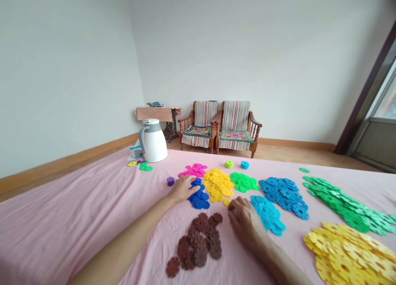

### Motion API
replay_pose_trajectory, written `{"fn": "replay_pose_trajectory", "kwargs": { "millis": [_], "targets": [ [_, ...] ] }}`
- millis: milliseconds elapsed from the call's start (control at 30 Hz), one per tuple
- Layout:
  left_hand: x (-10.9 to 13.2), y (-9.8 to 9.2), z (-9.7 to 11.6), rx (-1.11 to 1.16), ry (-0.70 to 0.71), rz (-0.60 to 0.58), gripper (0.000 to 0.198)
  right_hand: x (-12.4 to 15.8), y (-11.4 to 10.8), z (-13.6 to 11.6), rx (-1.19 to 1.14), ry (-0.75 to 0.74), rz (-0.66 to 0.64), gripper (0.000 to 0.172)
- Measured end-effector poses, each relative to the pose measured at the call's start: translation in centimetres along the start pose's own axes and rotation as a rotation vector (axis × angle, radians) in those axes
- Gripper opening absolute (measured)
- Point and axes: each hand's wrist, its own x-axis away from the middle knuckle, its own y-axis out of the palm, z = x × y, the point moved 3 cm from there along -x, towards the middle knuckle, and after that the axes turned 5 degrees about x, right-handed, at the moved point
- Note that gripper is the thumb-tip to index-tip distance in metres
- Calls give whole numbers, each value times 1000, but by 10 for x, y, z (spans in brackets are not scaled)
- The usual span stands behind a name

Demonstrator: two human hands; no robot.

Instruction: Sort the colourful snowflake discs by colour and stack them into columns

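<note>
On the pink cloth (93,202), toward its far edge, your left hand (182,190) is resting, fingers parted, over dark-blue discs (200,199) while your right hand (245,215) is curling beside yellow discs (218,185), its grip impossible to tell.

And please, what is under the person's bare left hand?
Dark blue, flower-shaped plastic discs show beside the left hand; anything directly beneath its palm is covered.

One head-worn view, facing forward and down, close over pink cloth (62,219)
</note>
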Motion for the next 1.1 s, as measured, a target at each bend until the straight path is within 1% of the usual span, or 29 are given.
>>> {"fn": "replay_pose_trajectory", "kwargs": {
  "millis": [100, 200, 300, 433, 633, 733, 833, 900, 933, 1000, 1100],
  "targets": [
    [-3, 1, 6, 14, 12, -39, 55, 0, 0, 1, -3, -3, 0, 17],
    [-4, 3, 14, -3, -4, -99, 70, 0, 0, 1, 6, -6, 5, 18],
    [-2, 7, 23, -54, -25, -143, 76, 0, 0, -1, 19, -6, 13, 17],
    [6, 10, 34, -129, -24, -124, 78, 0, -1, -2, 23, -7, 12, 16],
    [15, 10, 43, -160, -56, -63, 71, 0, -1, -3, 10, -6, 13, 15],
    [18, 10, 49, -142, -26, -46, 76, 0, -4, -12, -50, -24, 20, 14],
    [21, 12, 53, -143, -6, -59, 81, 3, -9, -30, -149, -104, -16, 14],
    [22, 14, 55, -148, -6, -64, 79, 6, -13, -43, -203, -184, -62, 12],
    [22, 15, 55, -149, -5, -59, 74, 8, -14, -48, -221, -219, -85, 10],
    [22, 15, 55, -150, -3, -40, 59, 11, -16, -57, -239, -272, -126, 9],
    [22, 15, 53, -143, -3, -16, 36, 13, -15, -65, -249, -316, -181, 18]
  ]
}}
